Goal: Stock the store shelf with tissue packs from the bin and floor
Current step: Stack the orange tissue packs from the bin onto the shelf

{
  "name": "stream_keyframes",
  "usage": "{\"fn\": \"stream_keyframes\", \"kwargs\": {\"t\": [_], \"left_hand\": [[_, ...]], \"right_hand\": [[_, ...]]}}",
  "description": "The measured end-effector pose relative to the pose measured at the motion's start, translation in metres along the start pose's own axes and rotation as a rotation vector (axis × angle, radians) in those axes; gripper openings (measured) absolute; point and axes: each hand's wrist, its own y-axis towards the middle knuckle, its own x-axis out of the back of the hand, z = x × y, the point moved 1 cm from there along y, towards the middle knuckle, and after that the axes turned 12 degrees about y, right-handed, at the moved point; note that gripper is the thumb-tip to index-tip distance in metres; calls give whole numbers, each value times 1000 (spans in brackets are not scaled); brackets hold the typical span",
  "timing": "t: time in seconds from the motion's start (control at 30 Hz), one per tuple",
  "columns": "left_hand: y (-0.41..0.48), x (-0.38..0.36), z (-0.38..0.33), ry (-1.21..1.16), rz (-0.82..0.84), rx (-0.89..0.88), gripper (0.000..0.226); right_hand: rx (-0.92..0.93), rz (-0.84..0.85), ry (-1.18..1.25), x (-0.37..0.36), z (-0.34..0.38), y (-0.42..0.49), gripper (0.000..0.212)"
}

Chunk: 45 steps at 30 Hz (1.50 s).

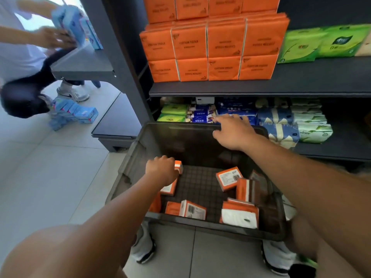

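A dark plastic bin (132, 157) stands on the floor in front of the shelf, with several orange tissue packs (228, 178) loose on its bottom. My left hand (161, 169) reaches into the bin's left side and grips one orange pack (178, 166). My right hand (233, 131) hovers over the bin's far rim, fingers relaxed and holding nothing. Stacked orange tissue packs (210, 49) fill the left part of the dark shelf (261, 89) above.
Green packs (321, 43) lie right of the orange stack. The lower shelf holds mixed blue, green and white packs (277, 125). At the left another person handles blue packs (70, 23) at a neighbouring shelf, with more blue packs (74, 114) on the tiled floor.
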Motion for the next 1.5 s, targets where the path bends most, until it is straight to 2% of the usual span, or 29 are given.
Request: {"fn": "stream_keyframes", "kwargs": {"t": [0.13, 0.27, 0.43, 0.57, 0.7, 0.83, 1.0, 1.13, 1.37, 1.43, 1.5], "left_hand": [[11, -25, -17, 12, 70, -71, 41], [24, -54, -28, 128, 147, -140, 43], [38, -89, -38, 456, 88, -476, 55], [50, -112, -51, 581, 55, -762, 74], [65, -122, -63, 718, 44, -935, 95], [73, -141, -82, 800, 59, -1105, 105], [78, -157, -93, 865, 150, -1139, 105], [80, -164, -96, 845, 104, -1160, 107], [76, -155, -104, 741, -24, -1254, 67], [74, -145, -101, 673, -42, -1212, 56], [71, -132, -94, 549, 15, -1095, 50]], "right_hand": [[7, 27, 0, -14, -7, 10, 49], [-14, 78, -21, -32, -15, 18, 45], [-31, 151, -28, -41, -21, 22, 40], [-80, 211, 40, -54, -26, 33, 37], [-176, 264, 202, -76, -31, 38, 26], [-248, 272, 253, -93, -43, 41, 22], [-322, 251, 311, -90, -51, 46, 22], [-325, 226, 342, -90, -51, 47, 22], [-306, 254, 349, -84, -49, 42, 27], [-292, 256, 346, -80, -48, 41, 27], [-271, 257, 359, -78, -47, 38, 25]]}}
